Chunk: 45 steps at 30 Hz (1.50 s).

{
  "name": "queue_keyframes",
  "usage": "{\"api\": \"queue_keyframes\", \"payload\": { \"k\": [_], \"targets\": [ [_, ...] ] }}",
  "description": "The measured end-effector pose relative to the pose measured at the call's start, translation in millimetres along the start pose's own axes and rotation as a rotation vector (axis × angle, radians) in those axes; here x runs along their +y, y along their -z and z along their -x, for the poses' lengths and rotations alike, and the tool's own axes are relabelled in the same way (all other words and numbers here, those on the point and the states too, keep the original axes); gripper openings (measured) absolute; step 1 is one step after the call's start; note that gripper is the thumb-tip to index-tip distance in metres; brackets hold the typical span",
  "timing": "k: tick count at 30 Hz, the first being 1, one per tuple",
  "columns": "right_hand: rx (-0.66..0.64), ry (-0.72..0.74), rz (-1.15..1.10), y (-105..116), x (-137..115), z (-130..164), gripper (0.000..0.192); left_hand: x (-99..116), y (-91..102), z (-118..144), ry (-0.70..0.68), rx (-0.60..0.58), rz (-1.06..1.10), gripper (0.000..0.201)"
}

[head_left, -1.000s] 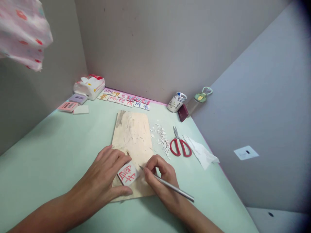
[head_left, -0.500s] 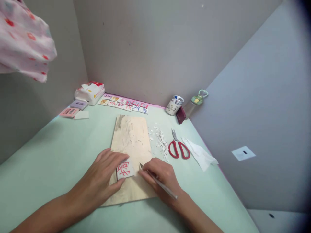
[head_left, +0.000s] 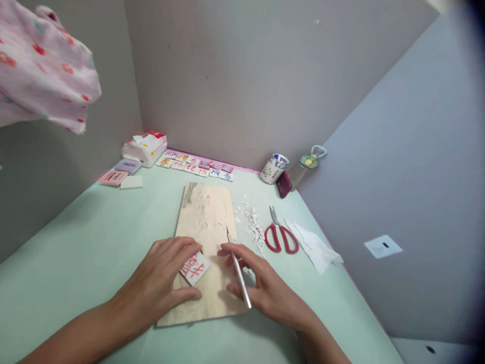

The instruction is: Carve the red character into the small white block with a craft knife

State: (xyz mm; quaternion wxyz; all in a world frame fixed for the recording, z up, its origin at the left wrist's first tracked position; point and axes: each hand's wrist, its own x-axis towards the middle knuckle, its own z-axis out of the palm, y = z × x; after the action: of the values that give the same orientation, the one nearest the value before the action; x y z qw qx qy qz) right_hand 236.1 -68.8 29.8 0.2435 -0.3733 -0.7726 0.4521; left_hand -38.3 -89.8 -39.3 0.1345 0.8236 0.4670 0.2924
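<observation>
A pale wooden board (head_left: 206, 217) lies on the mint-green table. On its near part sits a small white rubber block (head_left: 195, 268) with a red character drawn on it. My left hand (head_left: 161, 280) holds this block between thumb and fingers. My right hand (head_left: 261, 285) rests just right of the block, fingers loosely spread, with a thin metal carving knife (head_left: 238, 267) held across them, blade pointing away from me over the board.
White shavings (head_left: 252, 222) and red-handled scissors (head_left: 279, 233) lie right of the board, beside a crumpled tissue (head_left: 314, 245). Several finished character blocks (head_left: 197, 166), a tissue pack (head_left: 144, 147), a cup (head_left: 273, 169) and a bottle (head_left: 305, 166) line the back wall. Pink cloth (head_left: 41, 86) hangs upper left.
My right hand has loosened from a pen-like grip and drawn back from the block; the knife now points away over the board. The left hand has turned the block slightly.
</observation>
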Motion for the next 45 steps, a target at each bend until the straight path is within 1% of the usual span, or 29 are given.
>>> {"api": "queue_keyframes", "payload": {
  "k": [2, 3, 4, 5, 7, 9, 12, 14, 15, 16, 18, 20, 21, 23, 25, 26, 31, 35, 41, 45],
  "targets": [
    [-0.155, 0.013, -0.005, 11, -3, 4, 0.083, 0, 2.2, 1, -0.003, -0.016, 0.011, 0.076],
    [-0.207, 0.014, -0.017, 16, -4, 6, 0.094, 0, 4.0, 1, -0.003, -0.023, 0.019, 0.075],
    [-0.244, 0.016, -0.034, 21, -5, 7, 0.099, 0, 6.2, 1, -0.003, -0.035, 0.028, 0.073],
    [-0.270, 0.022, -0.050, 25, -6, 9, 0.099, 0, 8.7, 1, -0.002, -0.047, 0.039, 0.070],
    [-0.283, 0.039, -0.079, 29, -8, 10, 0.084, 0, 13.6, 0, -0.005, -0.071, 0.063, 0.062],
    [-0.228, 0.061, -0.114, 28, -9, 10, 0.065, 1, 16.7, -1, 0.001, -0.085, 0.087, 0.057],
    [-0.044, 0.060, -0.143, 20, -6, 7, 0.042, 1, 15.8, -3, 0.043, -0.074, 0.109, 0.043],
    [0.090, 0.049, -0.098, 13, -4, 5, 0.030, 2, 12.7, -4, 0.072, -0.043, 0.102, 0.035],
    [0.134, 0.059, -0.056, 10, -3, 5, 0.030, 2, 11.1, -3, 0.077, -0.024, 0.093, 0.034],
    [0.152, 0.080, -0.007, 8, -2, 5, 0.034, 2, 9.7, -3, 0.074, -0.007, 0.082, 0.034],
    [0.106, 0.128, 0.102, 4, -2, 8, 0.047, 0, 7.8, -2, 0.060, 0.019, 0.059, 0.035],
    [0.032, 0.114, 0.227, 2, -4, 10, 0.056, -2, 7.2, -2, 0.058, 0.039, 0.040, 0.035],
    [0.012, 0.090, 0.286, 0, -5, 11, 0.057, -3, 7.1, -2, 0.059, 0.042, 0.034, 0.036],
    [-0.007, 0.080, 0.392, -2, -5, 13, 0.046, -5, 7.3, -2, 0.068, 0.040, 0.032, 0.038],
    [-0.012, 0.119, 0.485, -5, -2, 13, 0.031, -6, 7.7, -2, 0.058, 0.014, 0.039, 0.042],
    [-0.009, 0.145, 0.524, -7, 0, 13, 0.028, -5, 7.9, -2, 0.055, 0.005, 0.042, 0.044],
    [0.068, 0.241, 0.639, -14, 9, 12, 0.031, 0, 8.0, -3, 0.062, 0.033, 0.043, 0.035],
    [0.089, 0.327, 0.701, -20, 9, 12, 0.033, 0, 7.7, -4, 0.037, 0.032, 0.029, 0.036],
    [0.053, 0.262, 0.819, -25, 9, 12, 0.031, 0, 7.3, -3, 0.030, 0.048, 0.017, 0.033],
    [0.056, 0.282, 0.858, -24, 8, 11, 0.032, 0, 7.0, -3, 0.029, 0.041, 0.031, 0.033]
  ]
}}
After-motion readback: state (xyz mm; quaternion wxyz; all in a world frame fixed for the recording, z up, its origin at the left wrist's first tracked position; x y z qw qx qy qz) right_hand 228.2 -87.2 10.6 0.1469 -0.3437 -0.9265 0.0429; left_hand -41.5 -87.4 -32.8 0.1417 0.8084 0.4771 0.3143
